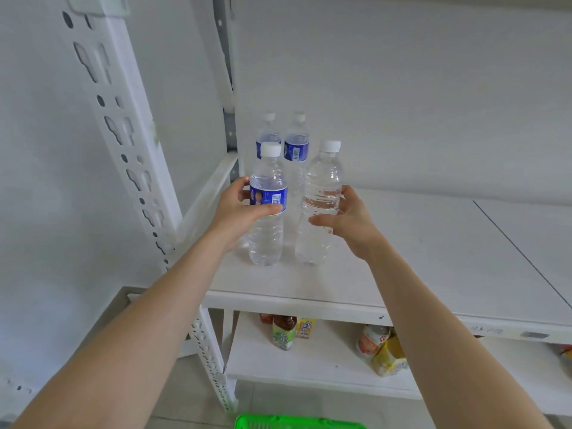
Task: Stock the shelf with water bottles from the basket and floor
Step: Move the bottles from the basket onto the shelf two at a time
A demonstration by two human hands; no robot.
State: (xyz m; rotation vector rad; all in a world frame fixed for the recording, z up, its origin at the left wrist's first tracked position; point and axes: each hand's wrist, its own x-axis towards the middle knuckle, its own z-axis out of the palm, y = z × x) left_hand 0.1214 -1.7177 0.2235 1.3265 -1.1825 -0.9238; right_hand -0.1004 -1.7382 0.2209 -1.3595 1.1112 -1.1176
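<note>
A white metal shelf [433, 243] against a pale wall fills the frame. Near its left end four water bottles stand upright. The left hand [238, 212] is wrapped around the blue-labelled front bottle [267, 209], thumb across its label. The right hand [346, 218] curls around the unlabelled bottle [322, 205] just beside it; whether its fingers press the plastic is hard to tell. Two more labelled bottles [295, 144] stand behind, partly hidden. At the bottom edge a green basket [297, 422] is cut off.
</note>
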